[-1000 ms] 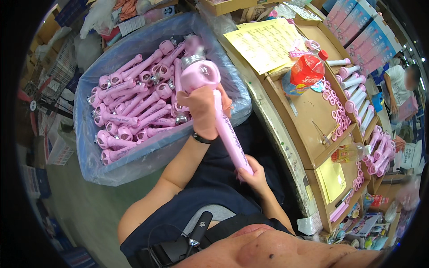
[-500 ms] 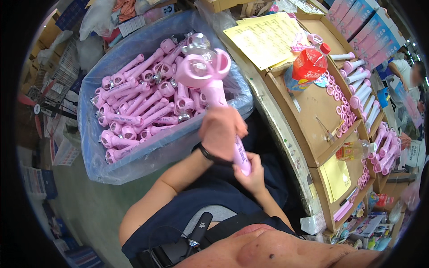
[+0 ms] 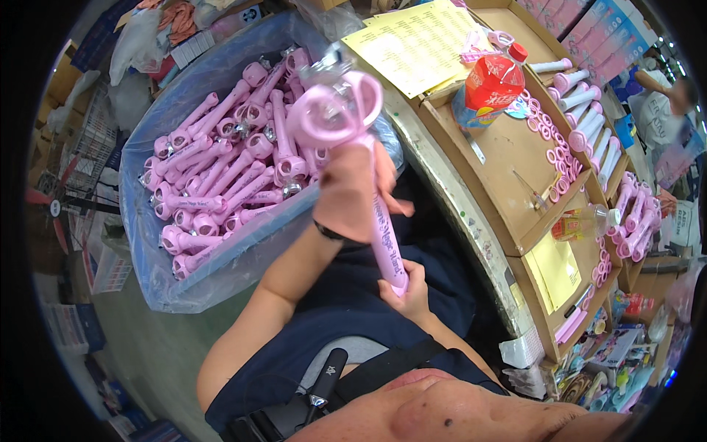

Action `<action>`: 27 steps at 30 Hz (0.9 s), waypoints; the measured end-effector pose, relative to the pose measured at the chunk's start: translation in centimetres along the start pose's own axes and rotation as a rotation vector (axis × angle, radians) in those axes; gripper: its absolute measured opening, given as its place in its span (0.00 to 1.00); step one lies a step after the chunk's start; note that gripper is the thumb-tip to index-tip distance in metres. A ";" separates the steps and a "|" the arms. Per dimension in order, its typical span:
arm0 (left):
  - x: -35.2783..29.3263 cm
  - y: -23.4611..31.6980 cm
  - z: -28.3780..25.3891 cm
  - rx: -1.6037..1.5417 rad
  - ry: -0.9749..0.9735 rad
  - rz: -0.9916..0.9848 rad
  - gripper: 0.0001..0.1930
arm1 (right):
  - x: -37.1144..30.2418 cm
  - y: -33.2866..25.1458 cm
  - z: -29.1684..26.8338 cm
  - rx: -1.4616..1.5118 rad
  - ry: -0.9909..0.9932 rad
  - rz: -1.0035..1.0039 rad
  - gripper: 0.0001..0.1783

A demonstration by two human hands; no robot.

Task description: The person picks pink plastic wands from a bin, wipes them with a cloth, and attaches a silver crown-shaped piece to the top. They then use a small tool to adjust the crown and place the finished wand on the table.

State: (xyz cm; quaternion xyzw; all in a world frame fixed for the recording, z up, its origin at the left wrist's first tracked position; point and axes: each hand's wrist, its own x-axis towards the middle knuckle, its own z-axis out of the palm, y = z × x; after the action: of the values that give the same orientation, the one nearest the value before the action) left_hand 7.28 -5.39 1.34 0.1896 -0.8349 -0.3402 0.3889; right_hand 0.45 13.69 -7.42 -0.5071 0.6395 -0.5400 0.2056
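Note:
A pink toy wand (image 3: 384,239) with dark lettering on its shaft is held in front of my body, tilted with its ringed head (image 3: 335,121) up and to the left. My left hand (image 3: 346,193), with a dark band at the wrist, is closed round the upper shaft just below the head; motion blurs it and one finger sticks out. My right hand (image 3: 409,289) pinches the lower end of the shaft. Something clear and shiny sits at the wand's top, too blurred to make out. Behind it, a blue plastic-lined bin (image 3: 158,287) holds many similar pink wands (image 3: 221,173).
At the right stands a worktable (image 3: 449,214) with cardboard trays (image 3: 508,177) holding pink rings (image 3: 563,166), white-and-pink wand handles (image 3: 585,121) and a red-labelled bottle (image 3: 490,85). Yellow sheets (image 3: 412,44) lie at its far end. Another person (image 3: 659,107) is at the far right.
My left hand has slid up the shaft toward the wand's head, baring more of the lettering. My right hand stays at the lower end. The view has shifted slightly.

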 end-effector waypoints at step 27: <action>-4.9 -0.2 5.1 -0.568 -0.932 -0.344 0.03 | 15.6 -1.1 -7.7 0.712 0.484 0.097 0.34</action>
State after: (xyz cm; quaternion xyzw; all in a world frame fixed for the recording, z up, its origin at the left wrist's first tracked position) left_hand 6.37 -0.55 -3.79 0.0406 -0.7511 -0.6573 -0.0455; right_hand -11.54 3.92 0.58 -0.2325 0.4662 -0.8200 0.2371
